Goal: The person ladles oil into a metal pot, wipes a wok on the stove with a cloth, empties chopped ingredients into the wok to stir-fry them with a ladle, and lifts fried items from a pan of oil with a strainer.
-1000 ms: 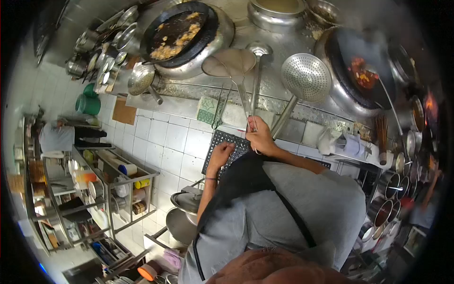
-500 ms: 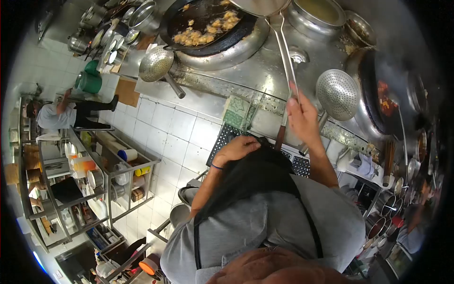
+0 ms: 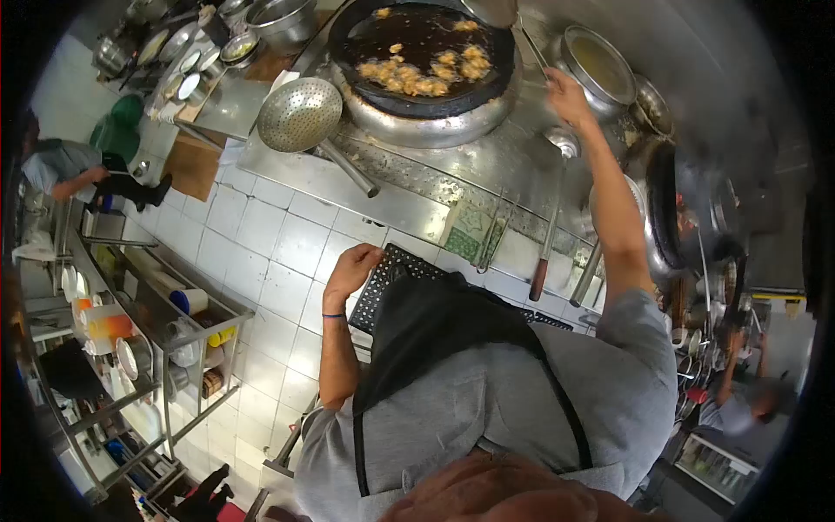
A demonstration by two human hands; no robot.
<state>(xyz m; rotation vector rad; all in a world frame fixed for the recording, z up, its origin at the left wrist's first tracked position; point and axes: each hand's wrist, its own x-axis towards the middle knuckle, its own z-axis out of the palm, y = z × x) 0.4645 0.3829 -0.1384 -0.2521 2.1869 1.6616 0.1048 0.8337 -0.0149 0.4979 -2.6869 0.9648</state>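
My right hand [image 3: 569, 97] is closed around the thin metal handle of a strainer [image 3: 494, 10] and reaches far forward. The strainer's round head hangs at the wok's far right edge, partly cut off by the top of the view. In the wok [image 3: 348, 91], golden-brown fried pieces [image 3: 426, 76] float in dark oil, mostly along the near side. My left hand [image 3: 352, 271] is loosely curled beside my waist, over the floor, with nothing visible in it. Left of the wok lies a perforated ladle [image 3: 301, 115]. A ladle with a wooden grip [image 3: 540, 277] rests on the counter nearer me.
A pot of yellowish liquid [image 3: 600, 65] stands right of the wok. Farther right is a second wok [image 3: 663, 204]. A green-and-white cloth [image 3: 470, 230] lies on the counter edge. Metal shelving [image 3: 204, 326] stands left. One person [image 3: 70, 170] is far left, another [image 3: 739, 404] far right.
My right hand has moved forward, carrying the strainer to the wok's far right side. My left hand has moved away from my apron to the left. The view has shifted.
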